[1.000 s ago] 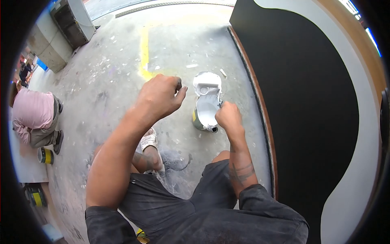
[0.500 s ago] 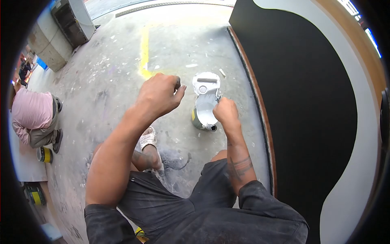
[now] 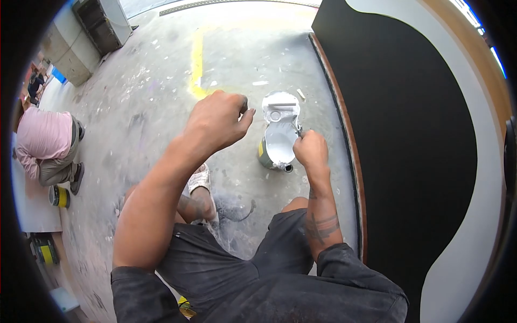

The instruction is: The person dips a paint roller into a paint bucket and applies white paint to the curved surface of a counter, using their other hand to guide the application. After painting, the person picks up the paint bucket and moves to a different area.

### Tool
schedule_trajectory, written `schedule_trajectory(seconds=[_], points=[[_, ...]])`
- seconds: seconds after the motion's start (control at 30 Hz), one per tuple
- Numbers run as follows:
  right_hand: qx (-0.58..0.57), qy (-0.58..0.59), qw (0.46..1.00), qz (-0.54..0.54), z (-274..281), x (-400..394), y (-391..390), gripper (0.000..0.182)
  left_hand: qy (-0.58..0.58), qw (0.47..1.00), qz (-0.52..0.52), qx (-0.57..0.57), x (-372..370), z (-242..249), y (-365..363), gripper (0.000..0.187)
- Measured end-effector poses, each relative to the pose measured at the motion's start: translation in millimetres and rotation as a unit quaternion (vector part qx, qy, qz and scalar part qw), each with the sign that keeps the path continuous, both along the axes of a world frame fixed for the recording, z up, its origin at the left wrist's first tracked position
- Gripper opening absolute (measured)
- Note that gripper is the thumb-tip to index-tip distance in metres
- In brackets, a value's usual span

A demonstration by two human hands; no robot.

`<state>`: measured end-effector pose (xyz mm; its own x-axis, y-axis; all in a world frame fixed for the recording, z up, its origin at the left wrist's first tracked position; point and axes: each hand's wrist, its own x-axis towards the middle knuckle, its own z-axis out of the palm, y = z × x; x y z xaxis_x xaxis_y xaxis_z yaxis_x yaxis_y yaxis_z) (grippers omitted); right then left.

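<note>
Paint can (image 3: 276, 148), right hand (image 3: 311, 152) fisted, left hand (image 3: 218, 123) raised

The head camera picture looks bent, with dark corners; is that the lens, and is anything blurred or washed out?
Head view: a fisheye lens bows the black wall panel and rings the picture in black. Daylight washes out the concrete floor at the top. The paint can and both hands look sharp.

A grey concrete floor (image 3: 161, 107), flecked with white paint, carries a yellow painted line (image 3: 197, 59) at the far side. On the right stands a black wall panel (image 3: 409, 134) with a white curved band (image 3: 484, 177). Daylight falls from the far end.
</note>
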<state>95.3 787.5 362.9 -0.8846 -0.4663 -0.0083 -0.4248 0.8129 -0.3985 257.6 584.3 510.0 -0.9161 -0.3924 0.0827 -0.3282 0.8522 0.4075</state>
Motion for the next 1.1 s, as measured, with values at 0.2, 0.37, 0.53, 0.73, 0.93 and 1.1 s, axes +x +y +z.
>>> schedule_trajectory(seconds=[0.2, 0.37, 0.53, 0.73, 0.93, 1.1], points=[[-0.003, -0.006, 1.000, -0.003, -15, -6, -4, 0.025, -0.017, 1.000, -0.004, -0.001, -4, 0, 0, 0.029], [0.050, -0.044, 0.998, 0.013, 11, 4, 0, 0.028, -0.006, 1.000, -0.007, 0.002, -3, -2, -3, 0.029], [0.030, -0.033, 0.999, 0.014, 0, -4, -4, 0.028, -0.020, 1.000, -0.002, 0.002, -1, 1, 0, 0.029], [0.031, -0.036, 0.999, 0.001, -4, 1, -5, 0.027, -0.024, 1.000, 0.015, 0.001, -4, -4, 0, 0.029], [0.026, -0.051, 0.998, -0.003, 19, 10, 0, 0.025, -0.024, 1.000, -0.001, -0.010, -5, -2, 1, 0.027], [0.021, -0.045, 0.999, -0.006, 5, 3, -5, 0.026, -0.013, 1.000, -0.005, 0.008, -8, -6, 2, 0.026]])
